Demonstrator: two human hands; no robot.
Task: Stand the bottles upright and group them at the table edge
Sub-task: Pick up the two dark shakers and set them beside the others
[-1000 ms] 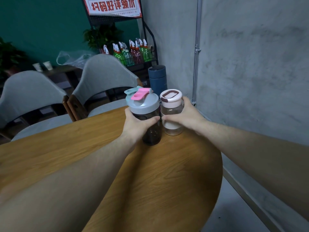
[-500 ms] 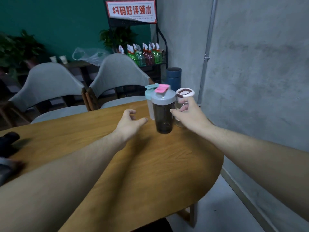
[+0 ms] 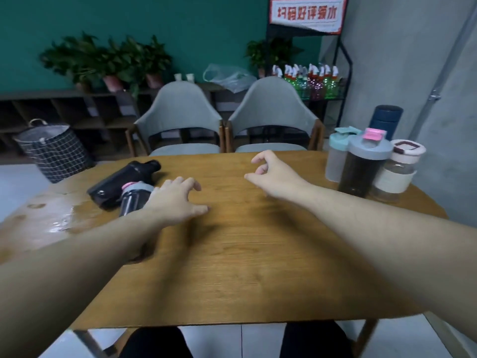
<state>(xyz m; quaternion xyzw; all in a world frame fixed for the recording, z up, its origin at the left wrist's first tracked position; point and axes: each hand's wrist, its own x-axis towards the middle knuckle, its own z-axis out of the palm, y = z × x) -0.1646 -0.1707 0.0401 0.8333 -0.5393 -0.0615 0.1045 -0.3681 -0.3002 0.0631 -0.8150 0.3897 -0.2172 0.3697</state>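
At the right end of the wooden table stand several upright bottles: a dark shaker with a grey lid and pink flap, a frosted bottle with a teal lid, a clear jar with a white and maroon lid and a navy flask behind them. On the left lie a black bottle and a dark bottle with a grey and pink lid. My left hand hovers empty, fingers spread, just right of the lying bottles. My right hand is empty over the table's middle.
Two grey chairs stand at the far side. A wet patch shines on the table's left end. A checked basket sits on the floor at left. A rack of spray bottles stands by the concrete wall.
Both hands have let go of the upright bottles and swung left. The view has turned left, and the two lying bottles have come into sight.
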